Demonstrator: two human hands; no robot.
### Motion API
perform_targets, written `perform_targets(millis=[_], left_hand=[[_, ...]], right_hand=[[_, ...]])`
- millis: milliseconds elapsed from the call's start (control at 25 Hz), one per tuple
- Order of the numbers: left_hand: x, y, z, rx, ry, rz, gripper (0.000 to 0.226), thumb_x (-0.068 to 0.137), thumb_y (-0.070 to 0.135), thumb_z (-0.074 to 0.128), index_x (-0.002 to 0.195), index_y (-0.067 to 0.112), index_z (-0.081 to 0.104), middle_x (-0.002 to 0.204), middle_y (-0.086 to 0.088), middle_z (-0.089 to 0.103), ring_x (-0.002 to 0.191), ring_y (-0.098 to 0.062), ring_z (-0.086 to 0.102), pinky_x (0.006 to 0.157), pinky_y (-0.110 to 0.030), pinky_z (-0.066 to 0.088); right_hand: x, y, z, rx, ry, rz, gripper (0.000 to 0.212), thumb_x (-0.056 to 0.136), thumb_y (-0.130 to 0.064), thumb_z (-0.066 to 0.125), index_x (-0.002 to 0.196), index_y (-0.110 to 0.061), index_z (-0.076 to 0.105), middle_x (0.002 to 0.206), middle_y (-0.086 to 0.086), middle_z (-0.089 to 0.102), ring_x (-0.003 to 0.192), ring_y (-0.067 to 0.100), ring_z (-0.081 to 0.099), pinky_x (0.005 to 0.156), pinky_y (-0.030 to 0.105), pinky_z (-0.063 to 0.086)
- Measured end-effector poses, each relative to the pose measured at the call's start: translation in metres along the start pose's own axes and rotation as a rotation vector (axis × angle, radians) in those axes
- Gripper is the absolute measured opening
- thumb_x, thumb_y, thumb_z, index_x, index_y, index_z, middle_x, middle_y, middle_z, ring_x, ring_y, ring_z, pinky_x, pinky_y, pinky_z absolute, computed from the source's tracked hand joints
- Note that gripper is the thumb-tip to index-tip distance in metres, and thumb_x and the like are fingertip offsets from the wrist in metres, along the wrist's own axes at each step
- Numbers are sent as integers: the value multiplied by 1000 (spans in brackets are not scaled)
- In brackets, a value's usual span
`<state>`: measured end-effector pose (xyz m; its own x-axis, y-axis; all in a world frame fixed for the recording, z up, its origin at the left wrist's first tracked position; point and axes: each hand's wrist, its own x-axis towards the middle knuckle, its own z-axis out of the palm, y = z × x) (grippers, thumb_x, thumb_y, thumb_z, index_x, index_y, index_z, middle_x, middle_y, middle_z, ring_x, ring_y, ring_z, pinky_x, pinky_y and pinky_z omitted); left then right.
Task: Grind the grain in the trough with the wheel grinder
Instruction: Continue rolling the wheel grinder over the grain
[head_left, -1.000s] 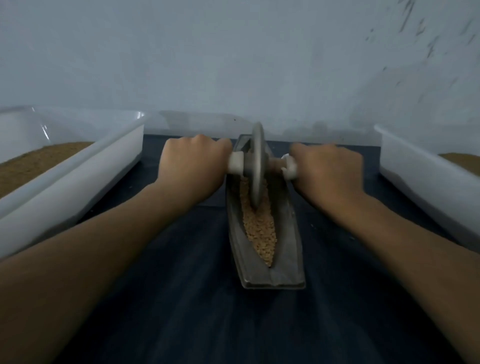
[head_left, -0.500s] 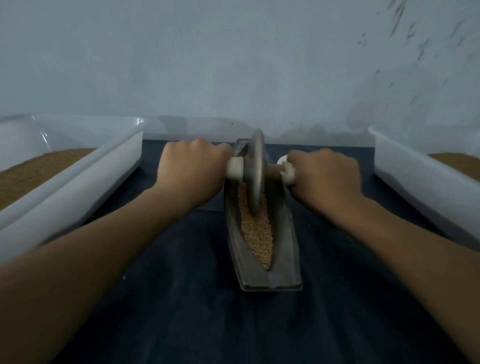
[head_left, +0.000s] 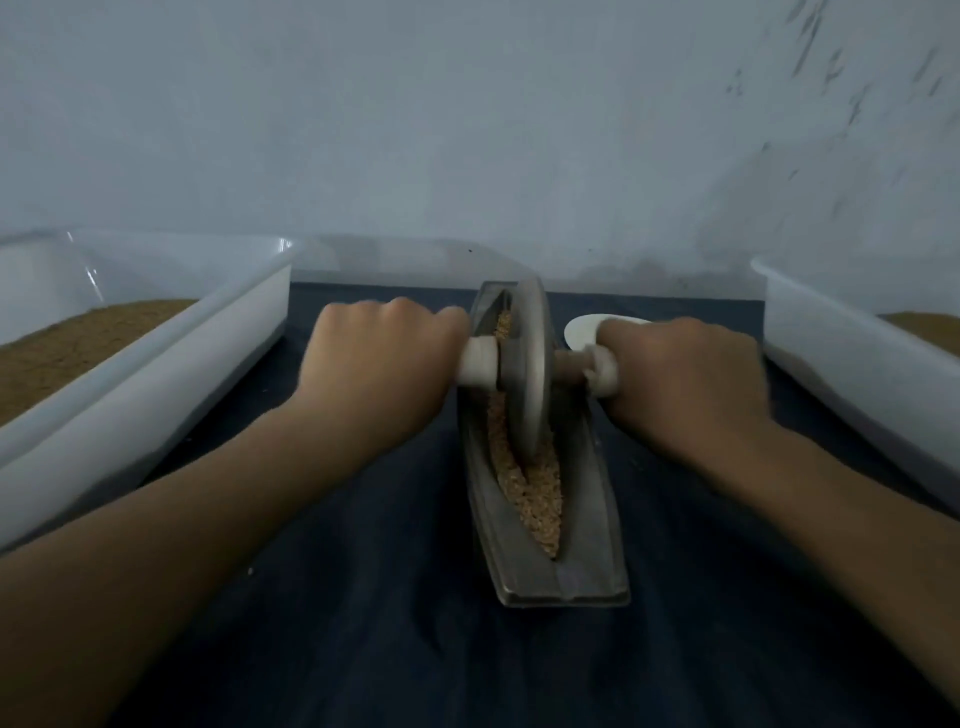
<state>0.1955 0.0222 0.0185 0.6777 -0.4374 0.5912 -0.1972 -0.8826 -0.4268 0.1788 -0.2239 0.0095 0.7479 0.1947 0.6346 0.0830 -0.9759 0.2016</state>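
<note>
Dark bench (head_left: 363, 649), with a left tub (head_left: 156, 374) and a right tub (head_left: 857, 374), both cut off at the edges and holding some brownish stuff I can't identify. The trough (head_left: 587, 519) lies between them, with the wheel grinder (head_left: 527, 374) standing upright in its far half. The left hand (head_left: 379, 369) and right hand (head_left: 680, 379) are each wrapped round a handle end, fingers hidden underneath. Grain (head_left: 535, 499) fills the groove. A white thing (head_left: 582, 330) peeks out behind the right hand, can't tell what.

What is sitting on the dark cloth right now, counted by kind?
white tubs: 2
metal trough: 1
wheel grinder: 1
white oval item, partly hidden: 1
Total: 5
</note>
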Motion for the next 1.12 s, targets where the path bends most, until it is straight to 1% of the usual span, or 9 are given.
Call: perform_targets(millis=[80, 160, 280, 400, 520, 720, 920, 1040, 1120], left_hand=[[33, 5, 1, -11, -94, -67, 7, 86, 21, 61, 91, 21, 56, 78, -3, 61, 65, -30, 60, 50, -30, 29], [49, 4, -1, -37, -165, -59, 12, 92, 24, 57, 103, 23, 58, 91, -5, 62, 81, -33, 64, 59, -34, 36], [6, -7, -12, -35, -68, 62, 21, 81, 32, 65, 82, 25, 46, 65, 1, 47, 52, -26, 44, 47, -25, 21], [-26, -18, -23, -73, 65, 121, 31, 63, 39, 65, 71, 28, 36, 51, 7, 33, 40, -21, 25, 51, -17, 6], [-10, -7, -14, 8, -81, -3, 23, 68, 33, 71, 72, 26, 48, 53, 4, 30, 41, -27, 42, 47, -21, 13], [43, 0, 0, -80, -247, -104, 11, 92, 27, 55, 101, 25, 61, 85, -3, 57, 80, -28, 62, 60, -34, 38], [-28, -13, -22, -71, 55, 91, 24, 68, 35, 62, 73, 30, 39, 53, 8, 37, 39, -24, 37, 48, -20, 12], [-17, -11, -8, -66, 9, 15, 23, 67, 31, 64, 70, 27, 41, 52, 5, 37, 41, -21, 26, 48, -20, 11], [10, 0, 6, -91, -69, -108, 13, 79, 26, 64, 77, 25, 51, 63, 0, 50, 50, -25, 43, 47, -28, 27]], right_hand=[[31, -6, 7, 59, -201, 92, 9, 86, -35, 60, 85, -26, 57, 74, -3, 59, 68, 26, 58, 57, 30, 40], [42, -3, 9, 111, -310, 115, 9, 89, -35, 60, 88, -28, 57, 85, -1, 63, 81, 28, 62, 64, 34, 45], [-3, 8, -6, 58, -81, -78, 14, 80, -37, 59, 77, -27, 50, 59, -9, 42, 51, 18, 43, 45, 25, 32], [-39, 23, -18, 42, 77, -133, 21, 73, -50, 51, 82, -31, 56, 52, -12, 34, 40, 23, 39, 46, 18, 23], [-12, 13, -3, -2, 32, -52, 22, 76, -39, 64, 75, -27, 46, 53, -11, 30, 45, 23, 33, 48, 19, 16], [40, -1, 15, 25, -199, 110, 9, 92, -34, 63, 92, -26, 58, 89, 2, 67, 72, 27, 55, 60, 30, 34], [-36, 20, -19, 41, 45, -114, 23, 64, -46, 62, 80, -32, 54, 55, -13, 23, 40, 16, 34, 44, 18, 21], [-22, 20, -11, -1, 33, -87, 17, 70, -43, 62, 77, -30, 52, 54, -12, 21, 41, 16, 30, 46, 18, 16], [12, 3, 2, -78, -39, 27, 15, 81, -31, 68, 79, -27, 54, 59, -9, 39, 49, 19, 37, 48, 23, 20]])
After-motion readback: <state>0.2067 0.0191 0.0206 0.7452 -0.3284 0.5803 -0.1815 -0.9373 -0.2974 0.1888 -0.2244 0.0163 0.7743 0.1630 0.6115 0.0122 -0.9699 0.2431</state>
